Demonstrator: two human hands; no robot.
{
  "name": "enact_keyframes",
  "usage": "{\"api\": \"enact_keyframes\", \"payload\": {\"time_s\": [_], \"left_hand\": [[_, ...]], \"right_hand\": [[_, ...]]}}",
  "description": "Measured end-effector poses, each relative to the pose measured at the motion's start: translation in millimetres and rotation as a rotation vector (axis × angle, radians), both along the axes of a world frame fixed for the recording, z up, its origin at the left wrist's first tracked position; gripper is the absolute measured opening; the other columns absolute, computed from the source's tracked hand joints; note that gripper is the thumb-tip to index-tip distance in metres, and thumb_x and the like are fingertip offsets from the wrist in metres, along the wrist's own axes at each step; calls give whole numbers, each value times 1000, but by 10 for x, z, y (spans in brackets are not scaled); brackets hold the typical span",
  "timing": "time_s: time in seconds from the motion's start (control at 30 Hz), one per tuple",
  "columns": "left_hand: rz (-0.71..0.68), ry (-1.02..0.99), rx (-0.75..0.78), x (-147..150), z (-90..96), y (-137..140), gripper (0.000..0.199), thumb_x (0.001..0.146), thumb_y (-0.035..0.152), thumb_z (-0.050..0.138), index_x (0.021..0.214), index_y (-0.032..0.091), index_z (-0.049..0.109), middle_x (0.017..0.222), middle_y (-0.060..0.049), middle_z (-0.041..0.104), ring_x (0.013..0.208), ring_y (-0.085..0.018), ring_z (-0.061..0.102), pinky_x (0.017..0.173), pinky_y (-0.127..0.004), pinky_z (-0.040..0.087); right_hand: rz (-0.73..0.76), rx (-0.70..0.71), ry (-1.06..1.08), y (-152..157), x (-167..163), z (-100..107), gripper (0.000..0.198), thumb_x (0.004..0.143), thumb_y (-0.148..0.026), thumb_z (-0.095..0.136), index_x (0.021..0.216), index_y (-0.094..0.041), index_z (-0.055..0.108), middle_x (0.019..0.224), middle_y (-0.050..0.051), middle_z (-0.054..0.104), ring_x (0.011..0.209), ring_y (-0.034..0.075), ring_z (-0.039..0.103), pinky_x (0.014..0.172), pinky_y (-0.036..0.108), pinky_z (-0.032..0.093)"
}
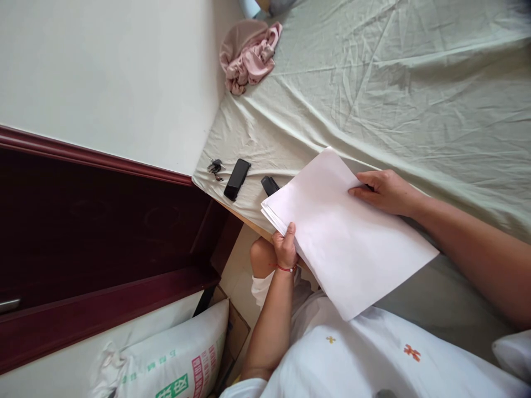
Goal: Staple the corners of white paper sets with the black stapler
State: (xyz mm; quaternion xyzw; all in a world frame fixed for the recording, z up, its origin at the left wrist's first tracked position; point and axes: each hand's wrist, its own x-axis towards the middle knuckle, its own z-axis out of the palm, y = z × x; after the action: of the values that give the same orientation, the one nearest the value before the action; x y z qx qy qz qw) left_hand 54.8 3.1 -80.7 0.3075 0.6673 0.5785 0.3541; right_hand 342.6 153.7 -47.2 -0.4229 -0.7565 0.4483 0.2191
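Several sheets of white paper [352,237] lie in a loose stack across my lap and the bed's edge, their left corners slightly fanned. My left hand [285,247], with a red string bracelet at the wrist, grips the left edge of the stack, thumb on top. On the far right edge rests my right hand [379,190]; its thumb and fingers are bent around the paper's edge, the fingertips partly hidden. A black object, perhaps a stapler [270,186], pokes out from behind the paper's upper left corner.
A black phone [237,179] and a bunch of keys [215,167] lie on the pale green bedsheet [315,105]. Crumpled pink cloth [251,55] sits against the wall. Dark red wooden furniture [99,221] stands at left, a white printed sack [174,359] below it.
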Motion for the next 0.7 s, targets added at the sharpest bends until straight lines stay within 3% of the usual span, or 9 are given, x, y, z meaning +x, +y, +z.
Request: {"api": "enact_keyframes", "payload": {"time_s": [0.3, 0.47, 0.6, 0.7], "left_hand": [[24, 64, -2, -12, -22, 22, 47, 80, 59, 92, 95, 15, 87, 104, -11, 86, 111, -29, 79, 106, -36, 60], [54, 51, -1, -6, -52, 27, 51, 75, 60, 96, 97, 14, 87, 109, -12, 86, 117, -31, 79, 108, -38, 61], [67, 89, 1, -12, -51, 35, 52, 75, 60, 96, 98, 14, 87, 111, -12, 87, 118, -31, 79, 110, -39, 61], [63, 110, -18, -17, -34, 38, 55, 74, 60, 96, 100, 14, 87, 111, -13, 86, 117, -32, 80, 108, -39, 61]], "right_hand": [[-40, 20, -29, 37, -26, -170, 42, 91, -57, 60, 72, -27, 37, 62, -1, 46, 59, 17, 44, 62, 35, 33], [-74, 5, -24, 19, -23, -154, 40, 90, -55, 63, 75, -26, 38, 65, -1, 50, 60, 17, 46, 62, 34, 34], [-129, -32, 40, 7, -33, -128, 35, 88, -56, 68, 83, -26, 50, 73, 0, 56, 67, 19, 51, 64, 34, 36], [-138, -20, 55, 15, -35, -141, 38, 87, -56, 69, 78, -26, 47, 74, 0, 54, 69, 19, 50, 65, 34, 35]]}}
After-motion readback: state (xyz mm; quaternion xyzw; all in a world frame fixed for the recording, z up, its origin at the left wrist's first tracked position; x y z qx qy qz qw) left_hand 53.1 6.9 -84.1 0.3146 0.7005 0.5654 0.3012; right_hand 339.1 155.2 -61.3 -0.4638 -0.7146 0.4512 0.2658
